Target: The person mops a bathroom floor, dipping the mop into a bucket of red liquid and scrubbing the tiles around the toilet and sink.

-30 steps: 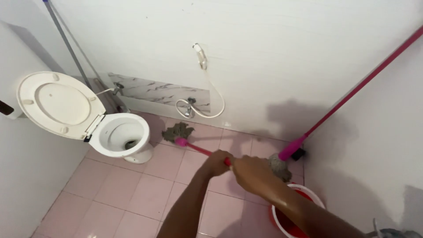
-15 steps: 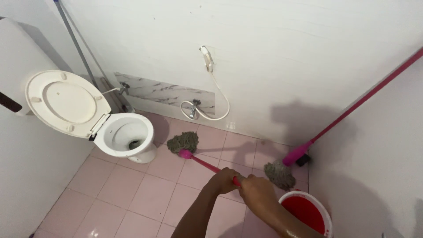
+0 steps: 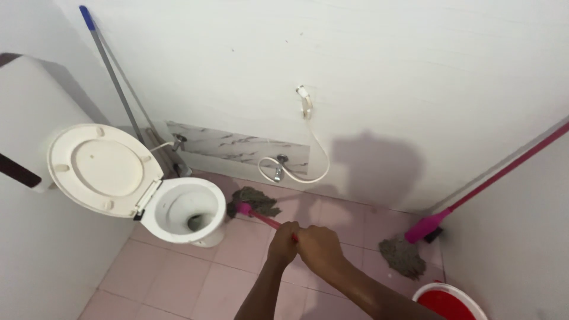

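Grip: we have both hands wrapped tight round the pink mop handle (image 3: 268, 221), left hand (image 3: 283, 242) just beside right hand (image 3: 320, 248).
Mop head (image 3: 255, 201): ahead and left of our grip, on the pink floor tiles (image 3: 178, 278), just beside the toilet bowl (image 3: 189, 210).
Handle axis: runs from our hands up-left.
Nearer hand: left.

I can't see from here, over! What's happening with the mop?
Left hand and right hand both grip the pink mop handle. Grey mop head on the floor beside the toilet. Nothing blocking.
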